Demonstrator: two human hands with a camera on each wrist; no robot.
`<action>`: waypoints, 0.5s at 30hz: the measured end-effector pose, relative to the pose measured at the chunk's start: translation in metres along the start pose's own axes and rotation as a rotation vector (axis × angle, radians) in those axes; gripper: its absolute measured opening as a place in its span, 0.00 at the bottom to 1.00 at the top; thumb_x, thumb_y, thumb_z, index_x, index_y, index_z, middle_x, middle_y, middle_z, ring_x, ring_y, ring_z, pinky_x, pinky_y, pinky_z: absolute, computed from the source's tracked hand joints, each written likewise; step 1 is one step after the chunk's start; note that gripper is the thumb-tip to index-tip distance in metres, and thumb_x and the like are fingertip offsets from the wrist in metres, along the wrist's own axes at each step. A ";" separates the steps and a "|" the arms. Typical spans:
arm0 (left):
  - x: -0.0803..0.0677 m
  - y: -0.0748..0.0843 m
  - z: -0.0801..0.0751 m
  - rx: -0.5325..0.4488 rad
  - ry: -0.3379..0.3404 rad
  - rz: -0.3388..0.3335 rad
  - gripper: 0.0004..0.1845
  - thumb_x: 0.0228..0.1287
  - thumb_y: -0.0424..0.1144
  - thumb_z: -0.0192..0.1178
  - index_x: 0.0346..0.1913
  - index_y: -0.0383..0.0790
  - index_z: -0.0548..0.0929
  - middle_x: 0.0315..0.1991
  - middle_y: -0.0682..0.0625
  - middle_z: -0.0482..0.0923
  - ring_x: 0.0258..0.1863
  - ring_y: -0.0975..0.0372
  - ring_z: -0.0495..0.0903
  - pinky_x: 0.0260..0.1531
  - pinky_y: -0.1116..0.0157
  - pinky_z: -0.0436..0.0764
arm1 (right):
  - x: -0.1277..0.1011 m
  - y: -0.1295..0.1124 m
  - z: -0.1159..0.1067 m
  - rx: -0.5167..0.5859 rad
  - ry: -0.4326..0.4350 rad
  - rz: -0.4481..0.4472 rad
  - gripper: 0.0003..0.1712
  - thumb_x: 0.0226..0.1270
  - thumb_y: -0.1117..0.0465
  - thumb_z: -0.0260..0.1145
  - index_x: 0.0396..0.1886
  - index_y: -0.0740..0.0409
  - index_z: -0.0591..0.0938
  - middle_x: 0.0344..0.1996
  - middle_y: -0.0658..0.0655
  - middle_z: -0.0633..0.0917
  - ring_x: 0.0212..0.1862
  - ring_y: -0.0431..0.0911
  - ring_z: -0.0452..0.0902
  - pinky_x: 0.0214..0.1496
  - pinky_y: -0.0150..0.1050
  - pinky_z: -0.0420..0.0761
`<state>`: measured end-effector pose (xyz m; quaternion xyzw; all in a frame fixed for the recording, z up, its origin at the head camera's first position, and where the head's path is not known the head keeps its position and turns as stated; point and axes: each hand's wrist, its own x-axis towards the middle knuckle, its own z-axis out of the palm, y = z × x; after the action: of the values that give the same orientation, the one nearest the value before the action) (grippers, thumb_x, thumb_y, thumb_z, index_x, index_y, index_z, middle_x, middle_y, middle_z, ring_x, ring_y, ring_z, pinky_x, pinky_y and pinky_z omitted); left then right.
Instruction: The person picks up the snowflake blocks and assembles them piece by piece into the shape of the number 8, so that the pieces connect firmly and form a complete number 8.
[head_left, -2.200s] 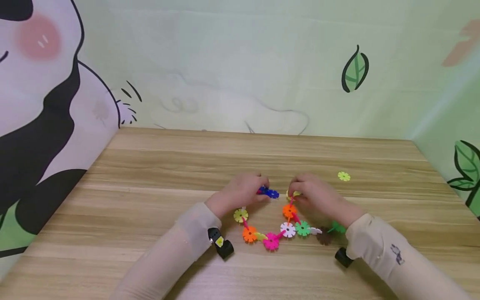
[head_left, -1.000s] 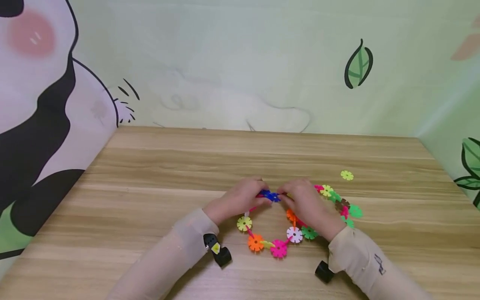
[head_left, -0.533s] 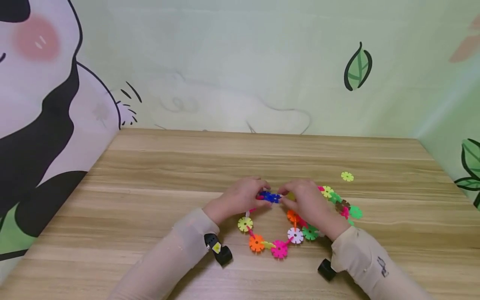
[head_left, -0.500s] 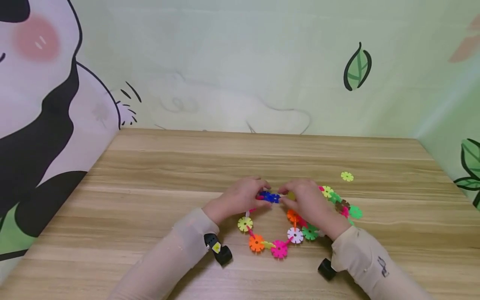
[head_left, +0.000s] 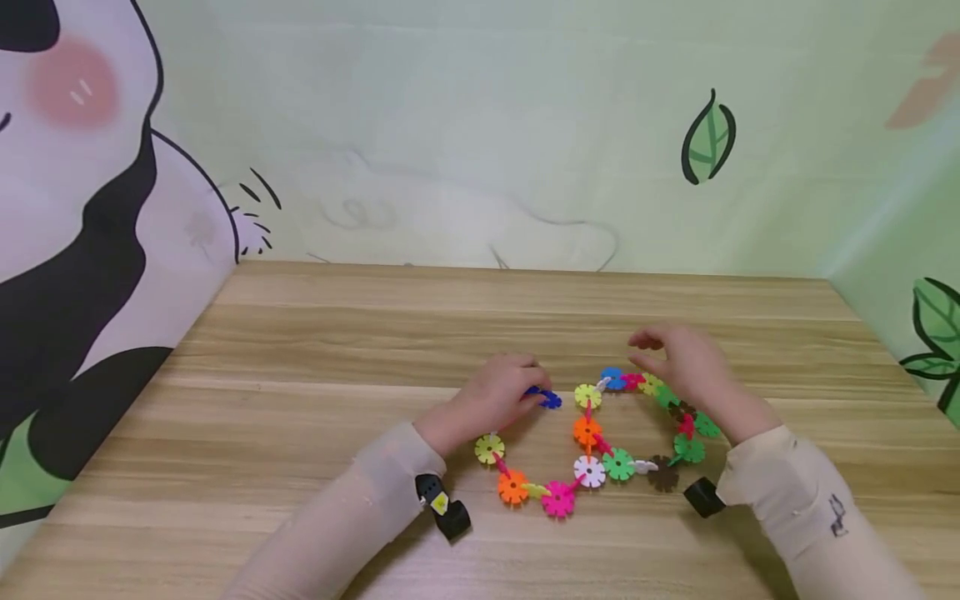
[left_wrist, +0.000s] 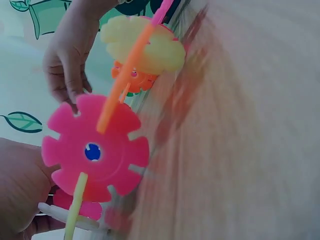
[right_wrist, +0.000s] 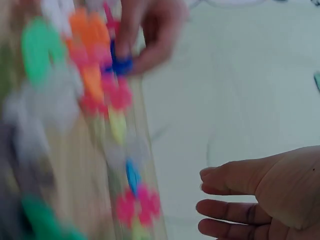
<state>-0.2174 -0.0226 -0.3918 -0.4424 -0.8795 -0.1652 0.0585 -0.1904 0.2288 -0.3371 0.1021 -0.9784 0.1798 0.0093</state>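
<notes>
A chain of coloured snowflake discs (head_left: 589, 471) lies on the wooden table (head_left: 337, 350) in two joined loops. My left hand (head_left: 517, 390) pinches the dark blue disc (head_left: 551, 401) at the open end of the left loop, a small gap away from a yellow disc (head_left: 588, 395). The right wrist view shows that pinch on the blue disc (right_wrist: 121, 65), blurred. My right hand (head_left: 660, 354) hovers open over the far side of the right loop, near a light blue disc (head_left: 612, 378), and holds nothing. Close in the left wrist view stands a pink disc (left_wrist: 95, 150).
Green illustrated walls (head_left: 480, 125) close the table at the back and on both sides. Bare wood lies to the left and behind the hands. Black wrist cameras (head_left: 450, 512) sit under both forearms.
My right hand let go at the blue disc and moved right and back, opening up. The left hand kept its pinch, and a gap now shows beside the blue disc.
</notes>
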 end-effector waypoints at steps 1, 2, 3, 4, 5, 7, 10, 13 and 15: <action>0.000 0.000 0.001 0.008 0.007 0.004 0.06 0.63 0.38 0.63 0.40 0.42 0.86 0.39 0.50 0.83 0.42 0.58 0.82 0.49 0.59 0.78 | 0.002 0.008 -0.003 -0.004 -0.010 0.015 0.17 0.68 0.59 0.61 0.49 0.68 0.81 0.45 0.69 0.84 0.48 0.63 0.78 0.51 0.57 0.76; 0.000 -0.001 0.001 0.012 0.012 0.007 0.05 0.63 0.37 0.63 0.39 0.42 0.86 0.39 0.50 0.83 0.42 0.57 0.82 0.49 0.59 0.78 | 0.005 0.016 -0.006 -0.006 -0.021 0.035 0.17 0.68 0.59 0.61 0.49 0.69 0.80 0.44 0.69 0.83 0.48 0.63 0.78 0.50 0.57 0.76; 0.000 -0.001 0.001 0.017 0.014 0.010 0.04 0.62 0.37 0.63 0.39 0.42 0.86 0.39 0.50 0.83 0.41 0.57 0.82 0.48 0.59 0.78 | 0.007 0.024 -0.009 -0.004 -0.032 0.052 0.18 0.68 0.60 0.60 0.49 0.70 0.80 0.44 0.70 0.83 0.47 0.63 0.78 0.49 0.56 0.77; 0.000 -0.002 0.001 0.016 0.013 0.011 0.04 0.62 0.36 0.63 0.38 0.42 0.85 0.38 0.50 0.83 0.41 0.57 0.81 0.48 0.60 0.79 | 0.009 0.032 -0.011 -0.006 -0.040 0.066 0.18 0.68 0.60 0.60 0.48 0.71 0.79 0.43 0.70 0.83 0.46 0.63 0.78 0.48 0.56 0.77; 0.000 -0.002 0.001 0.016 0.007 0.009 0.04 0.62 0.36 0.63 0.38 0.42 0.85 0.38 0.50 0.83 0.40 0.58 0.81 0.47 0.60 0.79 | 0.011 0.041 -0.013 -0.013 -0.051 0.080 0.18 0.68 0.60 0.60 0.48 0.72 0.79 0.42 0.71 0.83 0.46 0.63 0.78 0.47 0.56 0.77; 0.000 -0.002 0.000 0.006 -0.011 0.000 0.04 0.63 0.36 0.63 0.38 0.41 0.85 0.38 0.50 0.82 0.40 0.59 0.81 0.45 0.62 0.80 | 0.014 0.055 -0.015 -0.023 -0.079 0.123 0.19 0.68 0.60 0.60 0.48 0.73 0.78 0.43 0.73 0.82 0.46 0.64 0.77 0.45 0.55 0.77; 0.000 -0.003 -0.001 -0.023 -0.053 -0.031 0.05 0.64 0.37 0.62 0.40 0.41 0.85 0.38 0.50 0.82 0.40 0.60 0.80 0.44 0.64 0.80 | 0.017 0.070 -0.016 -0.063 -0.121 0.187 0.22 0.68 0.57 0.60 0.48 0.75 0.77 0.46 0.75 0.81 0.47 0.66 0.77 0.46 0.56 0.77; -0.001 -0.003 -0.002 -0.053 -0.083 -0.054 0.06 0.65 0.38 0.62 0.41 0.41 0.85 0.40 0.50 0.83 0.40 0.61 0.80 0.45 0.65 0.80 | 0.018 0.080 -0.015 -0.079 -0.149 0.229 0.24 0.68 0.55 0.60 0.48 0.75 0.76 0.47 0.76 0.80 0.47 0.67 0.77 0.48 0.57 0.76; -0.001 -0.003 -0.003 -0.057 -0.089 -0.057 0.07 0.65 0.38 0.61 0.42 0.41 0.85 0.40 0.50 0.83 0.40 0.61 0.81 0.45 0.65 0.80 | 0.019 0.085 -0.012 -0.086 -0.156 0.242 0.24 0.66 0.54 0.62 0.47 0.74 0.76 0.47 0.75 0.80 0.48 0.67 0.76 0.49 0.58 0.76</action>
<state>-0.2195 -0.0265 -0.3903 -0.4255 -0.8885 -0.1720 0.0017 -0.2262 0.3074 -0.3542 -0.0035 -0.9881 0.1292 -0.0839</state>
